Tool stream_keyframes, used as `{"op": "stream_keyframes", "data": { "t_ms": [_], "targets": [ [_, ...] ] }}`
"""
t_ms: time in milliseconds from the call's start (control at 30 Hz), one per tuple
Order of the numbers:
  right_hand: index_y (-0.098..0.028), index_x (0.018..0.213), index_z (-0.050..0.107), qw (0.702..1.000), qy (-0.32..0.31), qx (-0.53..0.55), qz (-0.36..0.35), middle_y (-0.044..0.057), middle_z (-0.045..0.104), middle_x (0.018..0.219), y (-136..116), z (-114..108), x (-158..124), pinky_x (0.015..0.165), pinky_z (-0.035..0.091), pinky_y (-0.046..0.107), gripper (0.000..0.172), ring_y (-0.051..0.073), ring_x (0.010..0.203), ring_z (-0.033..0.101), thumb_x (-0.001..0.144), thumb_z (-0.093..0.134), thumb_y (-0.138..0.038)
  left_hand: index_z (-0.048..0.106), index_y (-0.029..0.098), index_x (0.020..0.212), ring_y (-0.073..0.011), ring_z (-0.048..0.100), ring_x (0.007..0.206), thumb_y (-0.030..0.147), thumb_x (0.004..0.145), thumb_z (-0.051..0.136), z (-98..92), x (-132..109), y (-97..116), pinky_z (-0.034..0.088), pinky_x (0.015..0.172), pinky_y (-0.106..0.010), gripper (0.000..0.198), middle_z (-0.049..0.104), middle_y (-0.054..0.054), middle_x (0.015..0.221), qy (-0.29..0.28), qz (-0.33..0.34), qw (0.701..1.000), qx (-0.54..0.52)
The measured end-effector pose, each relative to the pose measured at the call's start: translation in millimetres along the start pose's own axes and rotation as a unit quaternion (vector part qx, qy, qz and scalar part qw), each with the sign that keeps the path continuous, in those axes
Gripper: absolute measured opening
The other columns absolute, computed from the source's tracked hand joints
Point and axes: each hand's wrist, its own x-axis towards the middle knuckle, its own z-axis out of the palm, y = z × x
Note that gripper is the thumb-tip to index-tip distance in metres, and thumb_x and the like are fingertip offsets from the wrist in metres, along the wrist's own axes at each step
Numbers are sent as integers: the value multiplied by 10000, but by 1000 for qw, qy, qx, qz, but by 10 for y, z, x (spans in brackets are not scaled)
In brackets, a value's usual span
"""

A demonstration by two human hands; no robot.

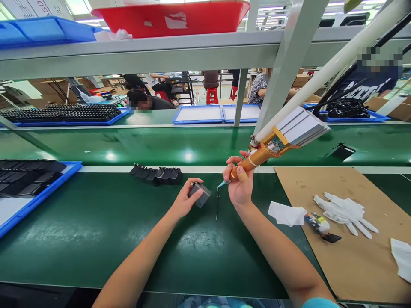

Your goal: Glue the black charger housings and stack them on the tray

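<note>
My left hand point(186, 199) is closed around a small black rectangular case point(201, 195), tilted above the green bench. A few centimetres to its right, my right hand point(240, 182) grips an orange-gold dispensing gun point(248, 164) that hangs from a white tube. Its pale blue nozzle point(222, 184) points left toward the case without touching it. From the tip a thin, broken strand point(217, 205) of shiny fluid hangs down. Behind my left hand, a row of similar black cases point(156, 173) leans together on the bench.
At left stands a blue-rimmed tray point(69, 179) of black parts. On the right, a cardboard sheet point(359, 265) bears a white glove point(346, 211) and a small colourful object point(317, 223) beside white paper point(287, 213). A metal shelf point(138, 53) crosses above; people sit beyond.
</note>
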Motion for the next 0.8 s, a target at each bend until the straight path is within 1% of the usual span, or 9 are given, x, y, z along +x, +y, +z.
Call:
{"op": "stream_keyframes", "data": {
  "t_ms": [33,100,167,200,367,500,633,700,800],
  "targets": [
    [-295,1116,448,1000,0,2,0,-28,555,886,0,0,1,478,329,245,322,61,495,484,819,550,-363,558,230,1105,-170,566,754,471,856,582,5,8,-23,443,729,-317,348,622,-22,880,20,21,993,115],
    [-294,1126,450,1000,-1,7,-1,-28,557,887,1,-2,2,478,330,243,328,60,496,487,821,552,-358,597,214,1096,-221,571,853,427,869,571,18,38,-77,398,837,-386,312,656,-57,938,45,66,948,307],
    [-292,1128,452,1000,-2,9,-2,-27,560,889,4,-4,3,482,332,242,327,60,499,491,823,554,-354,614,195,1102,-271,561,939,399,896,530,26,96,-136,352,891,-435,302,670,-101,970,58,96,904,412],
    [-291,1127,453,1000,-3,10,-2,-27,561,890,5,-5,3,485,333,242,325,60,500,490,825,554,-354,618,192,1107,-289,554,966,393,902,517,22,138,-165,339,905,-448,304,671,-118,969,68,101,891,438],
    [-283,1122,452,1000,-3,15,5,-26,560,886,9,-3,6,498,334,245,306,56,502,481,836,542,-343,636,197,1068,-353,498,1115,368,887,518,-87,438,-283,262,1006,-511,276,658,-165,960,136,82,866,475],
    [-279,1103,443,1000,-4,23,11,-28,560,878,14,14,-2,498,336,245,307,57,497,473,826,557,-345,610,163,1115,-381,372,1290,274,901,456,-199,623,-320,184,1056,-569,286,623,-213,1133,154,59,848,504],
    [-274,1101,430,999,-10,31,15,-27,558,883,19,27,-18,502,342,241,314,54,503,477,829,564,-356,525,104,1280,-413,300,1353,220,889,432,-234,672,-326,155,1059,-613,418,504,-258,1333,175,47,833,523],
    [-275,1112,421,999,-15,31,18,-26,556,886,22,29,-24,501,344,240,322,54,504,474,834,561,-357,459,79,1357,-417,306,1349,205,893,411,-230,666,-327,165,1053,-621,483,472,-275,1360,180,41,815,549],
    [-277,1122,411,999,-20,38,17,-26,556,896,33,33,-29,504,358,238,334,51,504,471,834,565,-350,421,55,1395,-413,331,1329,183,902,383,-214,653,-317,206,1035,-618,511,478,-287,1344,193,20,769,609]
  ]
}}
